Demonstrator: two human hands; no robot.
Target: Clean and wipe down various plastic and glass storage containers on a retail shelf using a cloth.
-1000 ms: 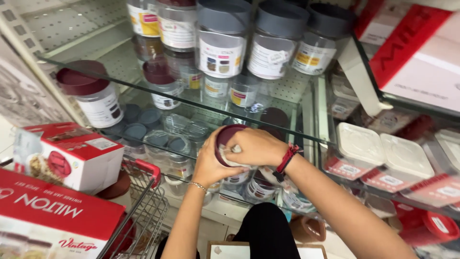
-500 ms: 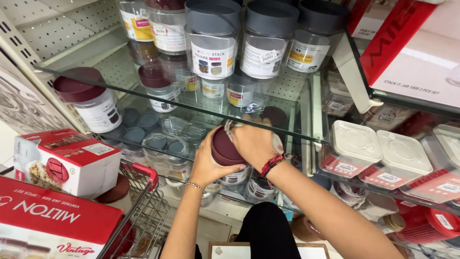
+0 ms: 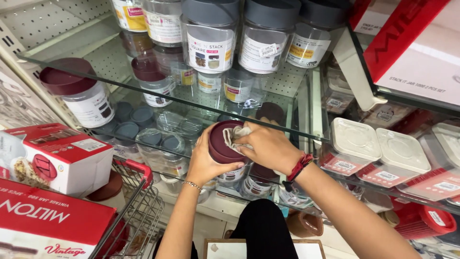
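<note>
L hand (image 3: 203, 163) grips maroon-lidded jar (image 3: 225, 144) w/ fingers clenched; R hand (image 3: 268, 146) presses cloth (image 3: 235, 134) onto lid.

Glass shelf (image 3: 287, 125) — lidded jars (image 3: 209, 41).

Glass shelves (image 3: 158, 98) on a white pegboard wall (image 3: 43, 19) rise above the hands; a wire trolley (image 3: 139, 211) stands left.

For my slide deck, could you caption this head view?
Left hand steadies a maroon-lidded jar while right hand presses a cloth on it.
</note>
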